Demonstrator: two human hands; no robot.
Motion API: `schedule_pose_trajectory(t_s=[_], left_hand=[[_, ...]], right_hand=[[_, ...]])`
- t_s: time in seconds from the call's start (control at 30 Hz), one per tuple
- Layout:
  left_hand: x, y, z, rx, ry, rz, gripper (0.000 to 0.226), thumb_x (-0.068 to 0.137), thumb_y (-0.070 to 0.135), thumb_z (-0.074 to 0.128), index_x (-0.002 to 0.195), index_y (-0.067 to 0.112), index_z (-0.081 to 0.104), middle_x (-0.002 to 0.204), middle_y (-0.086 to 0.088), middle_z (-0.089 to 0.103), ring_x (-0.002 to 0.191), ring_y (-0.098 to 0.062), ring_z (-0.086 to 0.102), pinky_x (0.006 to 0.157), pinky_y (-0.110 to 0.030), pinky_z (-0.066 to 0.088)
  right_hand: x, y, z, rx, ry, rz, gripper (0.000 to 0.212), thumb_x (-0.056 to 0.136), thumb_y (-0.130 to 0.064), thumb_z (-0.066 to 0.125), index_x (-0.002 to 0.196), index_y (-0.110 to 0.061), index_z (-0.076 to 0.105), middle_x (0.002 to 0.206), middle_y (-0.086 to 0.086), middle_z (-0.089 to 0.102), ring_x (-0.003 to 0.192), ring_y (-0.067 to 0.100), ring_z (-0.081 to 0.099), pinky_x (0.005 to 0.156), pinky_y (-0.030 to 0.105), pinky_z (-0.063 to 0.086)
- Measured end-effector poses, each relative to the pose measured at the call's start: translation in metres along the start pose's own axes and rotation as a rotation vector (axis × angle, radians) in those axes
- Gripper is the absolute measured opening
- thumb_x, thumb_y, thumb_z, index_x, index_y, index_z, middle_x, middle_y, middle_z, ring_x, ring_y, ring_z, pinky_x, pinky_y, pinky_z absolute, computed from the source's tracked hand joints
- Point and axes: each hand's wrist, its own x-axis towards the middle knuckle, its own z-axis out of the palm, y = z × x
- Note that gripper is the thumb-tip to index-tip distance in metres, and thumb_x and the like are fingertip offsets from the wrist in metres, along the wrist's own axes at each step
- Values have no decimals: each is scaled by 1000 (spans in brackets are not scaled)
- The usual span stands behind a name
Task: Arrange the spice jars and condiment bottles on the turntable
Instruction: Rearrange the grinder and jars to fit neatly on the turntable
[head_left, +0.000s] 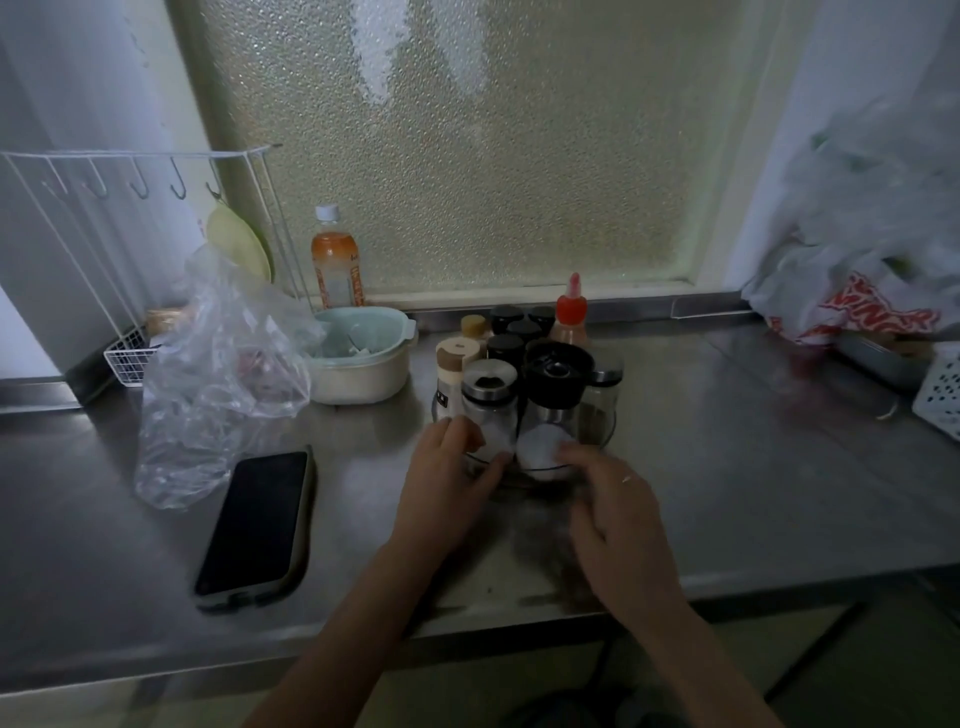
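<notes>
While most jars (491, 402) stand on the turntable (605, 439), I see left hand (447, 486) fingers pinching one at 7 o'clock, right hand (615, 525) fingers curled loosely at 5 o'clock, nearly done.

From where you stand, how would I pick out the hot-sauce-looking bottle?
Find the steel counter below the frosted window, then the cluster of jars on the turntable. At the cluster's back right stands the squeeze bottle: the only one with a red pointed nozzle and orange-red contents among dark-lidded jars.
</notes>
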Motion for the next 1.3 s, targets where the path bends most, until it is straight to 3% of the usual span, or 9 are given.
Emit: schedule_pose_trajectory(t_s=[0.07, 0.13, 0.3, 0.43, 0.53, 0.7, 0.93, 1.07, 1.3], left_hand=[[1, -4, -1, -34, -5, -63, 21, 79, 19, 71, 80, 11, 52, 75, 9, 46, 80, -18, 49, 67, -23, 35], [2, -5, -1, -57, 26, -94, 22, 78, 20, 71, 79, 13, 51, 76, 7, 48, 79, -17, 48, 64, -18, 34], [9, 16, -1, 27, 207, -13, 42, 74, 44, 68, 100, 15, 53, 95, -2, 56, 89, -15, 51, 75, -26, 44], [24, 46, 14, 206, 260, -16, 75, 66, 70, 55, 117, 16, 52, 112, -10, 51, 102, -25, 47, 89, -36, 41], [33, 59, 27, 237, 253, -135, 72, 65, 70, 59, 111, 15, 53, 112, -12, 49, 105, -30, 45, 96, -49, 42], [35, 52, 30, 107, 300, -174, 63, 64, 62, 66, 104, 15, 55, 112, -10, 47, 107, -25, 40, 95, -45, 39], [22, 40, -6, -197, 549, -73, 64, 59, 39, 75, 106, 0, 56, 112, -6, 31, 98, 0, 31, 87, 3, 29], [20, 34, -27, -168, 585, -62, 61, 57, 37, 73, 104, 1, 58, 111, -7, 31, 99, 1, 31, 85, 2, 30], [13, 29, -49, -203, 648, -84, 48, 59, 41, 74, 95, 21, 48, 110, 5, 29, 97, 4, 37, 76, -19, 48]], right_hand=[[11, 9, -8, 74, 123, 125, 31, 85, -10, 46, 115, -20, 51, 108, -7, 57, 104, 6, 51, 89, 3, 31], [28, 21, -14, 110, 190, 248, 36, 84, -4, 56, 118, -14, 48, 113, -2, 55, 109, 15, 52, 90, 11, 34], [66, 36, -16, 152, 49, 365, 70, 79, -17, 70, 136, -12, 29, 129, 7, 53, 109, 12, 49, 85, 26, 37], [74, 38, -10, 176, 7, 371, 68, 75, -19, 74, 131, -14, 35, 115, -1, 55, 98, 10, 51, 69, 11, 39], [74, 37, -7, 163, 61, 371, 60, 73, -21, 75, 124, -13, 44, 108, -5, 56, 91, 10, 53, 61, -1, 38], [62, 24, -9, 247, 249, 383, 61, 67, -21, 81, 119, -16, 51, 102, -11, 58, 85, -3, 55, 66, -3, 42], [63, 8, -7, 276, 161, 276, 52, 69, -20, 79, 113, -24, 52, 93, -25, 56, 84, -12, 55, 72, 5, 47], [61, -3, 13, 267, 50, 218, 46, 72, -24, 77, 106, -38, 50, 101, -15, 61, 93, 1, 57, 82, 8, 44], [61, -5, 43, 199, -72, 192, 57, 78, -29, 70, 128, -16, 44, 127, 3, 59, 116, 18, 55, 99, 42, 46]])
